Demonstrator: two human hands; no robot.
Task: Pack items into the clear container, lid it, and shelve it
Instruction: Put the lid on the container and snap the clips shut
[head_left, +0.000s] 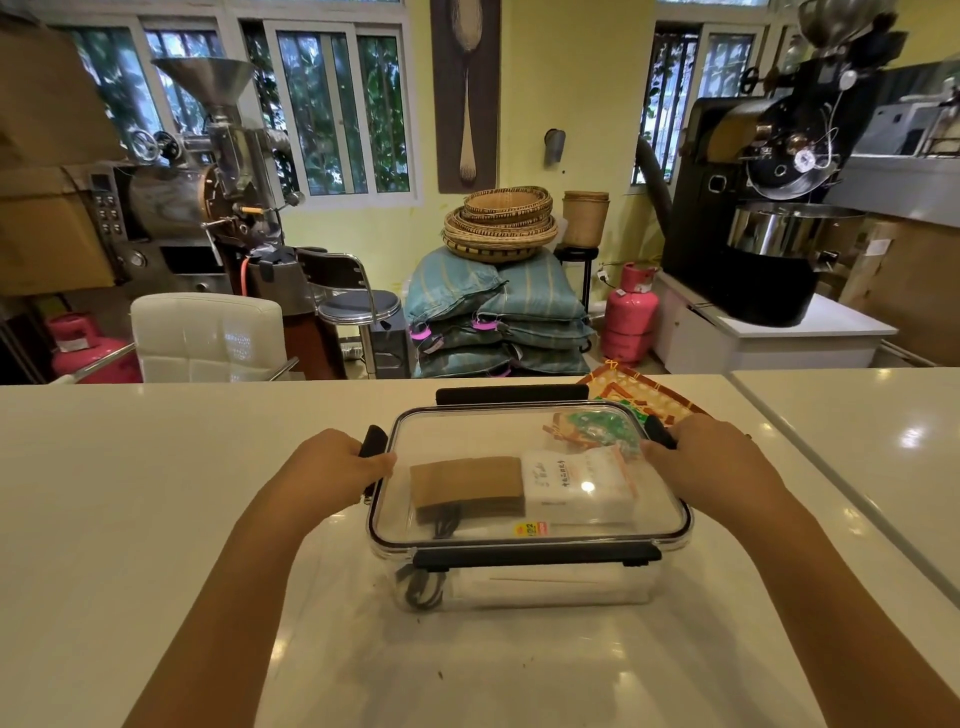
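lidded container on counter, sitting between the two hands. left hand curled on the left side clip, right hand curled on the right clip. brown sleeve and white packet inside, nearer the right hand.

clear plastic container — glossy white counter

Yellow walls, barred windows, white counter.
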